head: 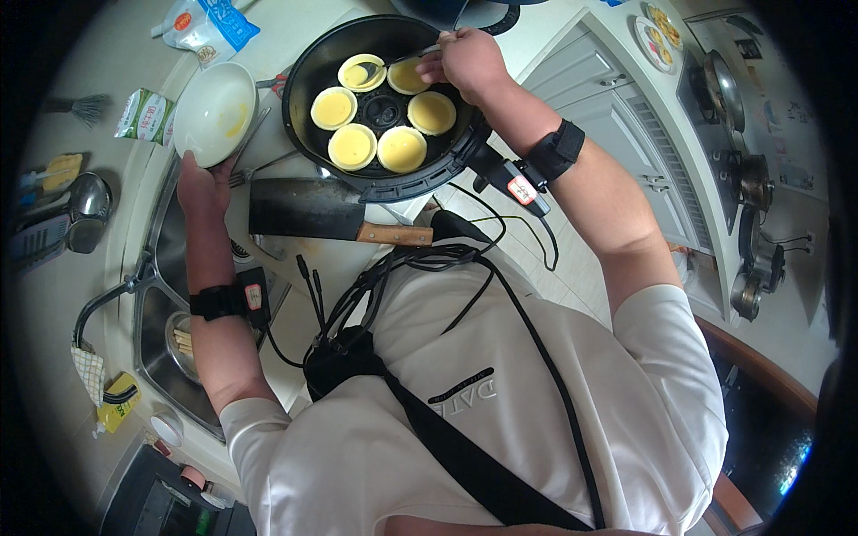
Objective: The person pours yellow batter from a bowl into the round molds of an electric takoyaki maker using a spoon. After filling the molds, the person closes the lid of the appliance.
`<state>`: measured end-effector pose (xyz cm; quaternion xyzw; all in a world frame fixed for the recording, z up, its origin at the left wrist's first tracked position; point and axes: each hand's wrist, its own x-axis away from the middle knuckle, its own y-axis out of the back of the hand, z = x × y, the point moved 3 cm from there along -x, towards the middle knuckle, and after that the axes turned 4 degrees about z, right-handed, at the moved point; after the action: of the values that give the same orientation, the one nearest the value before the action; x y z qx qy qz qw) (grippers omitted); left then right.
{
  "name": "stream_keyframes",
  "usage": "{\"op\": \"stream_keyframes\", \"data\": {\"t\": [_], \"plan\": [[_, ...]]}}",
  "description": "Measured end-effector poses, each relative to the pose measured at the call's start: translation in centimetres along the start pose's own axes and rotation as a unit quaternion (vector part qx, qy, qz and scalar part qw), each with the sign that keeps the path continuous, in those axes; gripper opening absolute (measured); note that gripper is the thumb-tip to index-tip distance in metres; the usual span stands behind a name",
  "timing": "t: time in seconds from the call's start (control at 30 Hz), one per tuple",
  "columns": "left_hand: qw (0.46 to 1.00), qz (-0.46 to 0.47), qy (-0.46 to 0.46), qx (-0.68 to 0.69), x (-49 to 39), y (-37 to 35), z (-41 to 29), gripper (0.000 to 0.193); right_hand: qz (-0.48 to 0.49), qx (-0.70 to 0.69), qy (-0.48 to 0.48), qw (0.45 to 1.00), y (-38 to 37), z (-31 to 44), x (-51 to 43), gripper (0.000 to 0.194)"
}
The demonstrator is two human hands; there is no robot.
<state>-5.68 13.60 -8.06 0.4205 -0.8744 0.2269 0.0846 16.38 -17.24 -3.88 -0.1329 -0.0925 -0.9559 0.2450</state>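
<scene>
My right hand point(469, 63) grips a metal spoon point(402, 59) by its handle, reaching over a black air-fryer basket point(295, 134). The spoon's bowl is at an egg tart point(362, 72) at the far side of the ring. Several tart shells with yellow filling, such as the egg tart point(352, 147) at the near left, sit in a circle inside the basket. My fingers partly cover the one at the upper right. My left hand point(204, 184) holds a white bowl point(211, 114) tilted left of the basket, with a little yellow liquid inside.
A cleaver point(305, 209) with a wooden handle lies in front of the basket, near a fork point(258, 167) and red-handled scissors point(271, 83). The sink point(157, 335) and faucet point(100, 301) are at left. Black cables point(415, 254) hang at my waist. Plates of food point(653, 43) stand far right.
</scene>
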Motion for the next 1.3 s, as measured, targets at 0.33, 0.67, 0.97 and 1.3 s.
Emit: {"op": "stream_keyframes", "data": {"t": [0.33, 0.67, 0.97, 1.3], "plan": [[1.0, 0.001, -0.001, -0.003, -0.2, 0.1, 0.1, 0.041, -0.008, -0.029, -0.026, 0.999, 0.4, 0.0, 0.5, 0.026], [1.0, -0.007, -0.003, -0.012, -0.2, -0.1, -0.1, 0.041, 0.009, -0.083, -0.023, 0.996, 0.2, 2.8, 3.0, 0.027], [1.0, 0.026, -0.012, -0.009, -0.1, 0.0, 0.0, 0.042, 0.034, -0.1, -0.019, 0.994, 1.2, 3.7, 5.7, 0.023], [1.0, 0.002, -0.009, -0.011, 0.5, -0.6, -0.3, 0.042, 0.097, 0.309, 0.154, 0.933, -1.1, 2.9, 10.0, 0.021]]}}
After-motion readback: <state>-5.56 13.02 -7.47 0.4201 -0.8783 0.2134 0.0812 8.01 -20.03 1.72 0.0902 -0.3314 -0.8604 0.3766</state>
